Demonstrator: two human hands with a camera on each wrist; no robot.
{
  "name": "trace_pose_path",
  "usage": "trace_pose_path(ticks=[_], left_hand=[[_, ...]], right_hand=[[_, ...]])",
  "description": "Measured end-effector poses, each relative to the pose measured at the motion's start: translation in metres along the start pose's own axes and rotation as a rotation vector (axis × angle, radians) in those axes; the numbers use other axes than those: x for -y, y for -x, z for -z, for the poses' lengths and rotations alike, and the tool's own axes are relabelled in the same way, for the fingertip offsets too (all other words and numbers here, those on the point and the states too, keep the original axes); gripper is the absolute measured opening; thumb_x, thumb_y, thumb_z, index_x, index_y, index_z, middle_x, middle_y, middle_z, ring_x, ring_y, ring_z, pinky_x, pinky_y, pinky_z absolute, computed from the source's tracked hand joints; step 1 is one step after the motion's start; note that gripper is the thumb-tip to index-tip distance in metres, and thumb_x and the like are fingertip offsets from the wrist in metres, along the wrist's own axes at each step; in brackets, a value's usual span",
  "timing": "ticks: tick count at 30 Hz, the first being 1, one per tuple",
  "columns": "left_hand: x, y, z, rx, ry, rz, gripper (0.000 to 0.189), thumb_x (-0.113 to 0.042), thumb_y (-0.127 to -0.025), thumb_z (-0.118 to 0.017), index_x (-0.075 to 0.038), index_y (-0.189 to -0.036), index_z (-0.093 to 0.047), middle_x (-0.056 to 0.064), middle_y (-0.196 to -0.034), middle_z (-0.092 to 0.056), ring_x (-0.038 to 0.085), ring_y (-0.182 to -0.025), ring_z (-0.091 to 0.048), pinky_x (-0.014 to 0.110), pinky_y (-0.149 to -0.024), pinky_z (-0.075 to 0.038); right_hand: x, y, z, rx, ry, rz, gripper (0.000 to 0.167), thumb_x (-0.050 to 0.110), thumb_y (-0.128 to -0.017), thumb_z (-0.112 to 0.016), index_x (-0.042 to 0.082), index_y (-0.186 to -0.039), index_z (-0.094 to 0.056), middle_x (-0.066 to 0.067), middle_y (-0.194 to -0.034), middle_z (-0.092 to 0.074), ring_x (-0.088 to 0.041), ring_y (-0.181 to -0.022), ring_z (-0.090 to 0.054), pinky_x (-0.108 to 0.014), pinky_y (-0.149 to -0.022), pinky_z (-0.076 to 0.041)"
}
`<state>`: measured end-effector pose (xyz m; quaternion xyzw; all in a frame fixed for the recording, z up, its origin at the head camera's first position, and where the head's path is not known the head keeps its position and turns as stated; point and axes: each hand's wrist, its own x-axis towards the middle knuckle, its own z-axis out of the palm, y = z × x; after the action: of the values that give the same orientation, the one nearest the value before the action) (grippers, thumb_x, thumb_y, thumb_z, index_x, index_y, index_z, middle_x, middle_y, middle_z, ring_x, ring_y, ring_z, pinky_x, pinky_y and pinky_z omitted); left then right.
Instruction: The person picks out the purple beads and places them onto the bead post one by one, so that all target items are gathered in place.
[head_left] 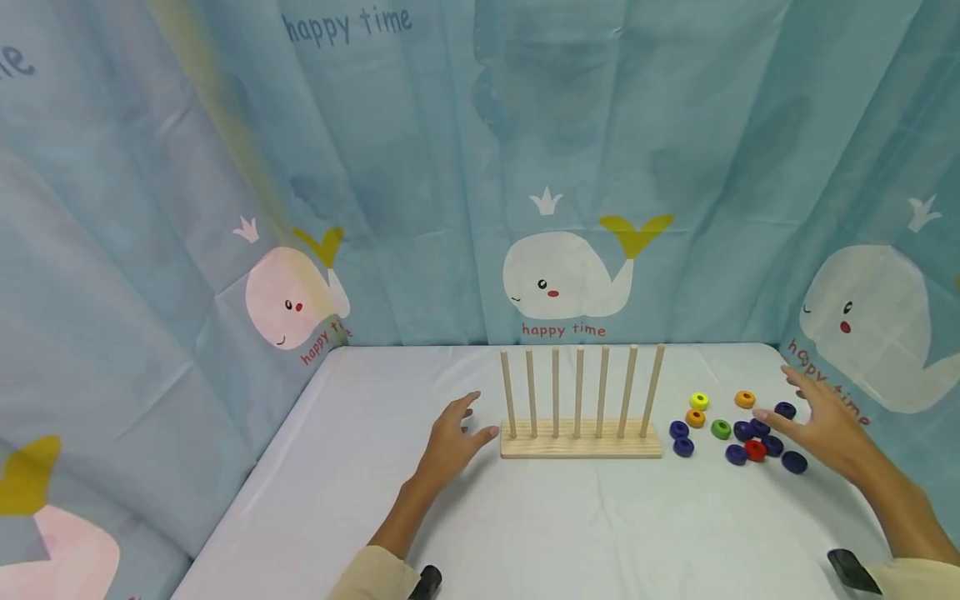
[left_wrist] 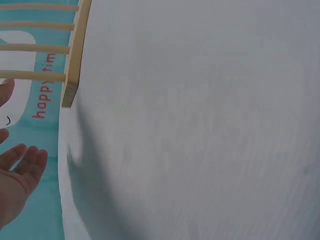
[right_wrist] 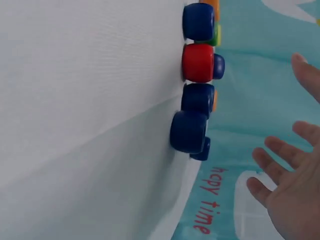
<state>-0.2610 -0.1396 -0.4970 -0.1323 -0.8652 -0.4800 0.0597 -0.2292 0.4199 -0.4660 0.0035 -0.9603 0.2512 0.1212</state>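
A wooden peg stand (head_left: 581,450) with a row of several upright bare pegs is on the white table. Just left of its base my left hand (head_left: 447,442) hovers with loosely bent fingers, holding nothing; the left wrist view shows its fingers (left_wrist: 35,162) beside the stand's end. On the right, loose beads lie scattered: dark blue ones (head_left: 794,462), a red bead (head_left: 755,451), a green bead (head_left: 721,429), orange beads (head_left: 745,399) and a yellow bead (head_left: 699,401). My right hand (head_left: 825,425) is spread above their right side, with nothing in it.
White cloth covers the table (head_left: 570,533). A blue curtain (head_left: 420,183) printed with whales hangs behind and along both sides, meeting the table's far edge. Black straps sit at both wrists near the sleeves.
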Motion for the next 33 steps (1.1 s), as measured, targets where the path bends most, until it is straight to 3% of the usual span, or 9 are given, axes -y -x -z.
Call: trace_pose_path(ticks=[2,7,14,24,33], left_hand=[[-0.001,0.000,-0.006,-0.010,0.020,0.012,0.073,-0.029,-0.095,-0.082,-0.008,-0.156,-0.050,0.019,-0.156,-0.052,0.041,-0.139,-0.056,0.055,-0.109,-0.057],[-0.003,0.004,-0.015,0.028,0.102,0.061,0.073,-0.027,-0.094,-0.083,-0.008,-0.157,-0.050,0.017,-0.158,-0.052,0.041,-0.140,-0.056,0.054,-0.110,-0.057],[-0.003,0.007,-0.022,0.064,0.201,0.111,0.070,-0.027,-0.095,-0.080,-0.010,-0.157,-0.050,0.015,-0.157,-0.055,0.040,-0.139,-0.058,0.053,-0.108,-0.059],[0.000,0.008,-0.030,0.088,0.226,0.100,0.071,-0.018,-0.094,-0.081,-0.006,-0.156,-0.050,0.022,-0.155,-0.055,0.042,-0.136,-0.060,0.044,-0.103,-0.063],[0.002,0.007,-0.036,0.096,0.190,0.109,0.069,-0.012,-0.093,-0.078,-0.006,-0.156,-0.050,0.020,-0.154,-0.056,0.039,-0.135,-0.062,0.045,-0.104,-0.062]], right_hand=[[-0.003,0.003,0.002,0.039,-0.014,-0.020,0.100,0.048,-0.098,-0.070,-0.003,-0.166,-0.018,-0.047,-0.151,-0.036,-0.067,-0.130,-0.036,-0.094,-0.090,-0.036],[-0.009,0.009,0.005,0.111,-0.034,-0.062,0.100,0.050,-0.098,-0.072,-0.007,-0.163,-0.022,-0.047,-0.152,-0.035,-0.069,-0.129,-0.040,-0.090,-0.090,-0.042],[-0.020,0.018,0.007,0.227,-0.053,-0.091,0.092,0.047,-0.099,-0.074,-0.011,-0.158,-0.033,-0.045,-0.151,-0.037,-0.066,-0.126,-0.047,-0.073,-0.082,-0.058],[-0.032,0.026,0.002,0.243,-0.065,-0.105,0.084,0.031,-0.089,-0.086,-0.012,-0.149,-0.046,-0.038,-0.134,-0.062,-0.057,-0.113,-0.063,-0.054,-0.073,-0.064],[-0.035,0.030,-0.001,0.279,-0.088,-0.138,0.068,0.010,-0.089,-0.082,-0.017,-0.143,-0.050,-0.036,-0.120,-0.069,-0.055,-0.106,-0.068,-0.053,-0.076,-0.067]])
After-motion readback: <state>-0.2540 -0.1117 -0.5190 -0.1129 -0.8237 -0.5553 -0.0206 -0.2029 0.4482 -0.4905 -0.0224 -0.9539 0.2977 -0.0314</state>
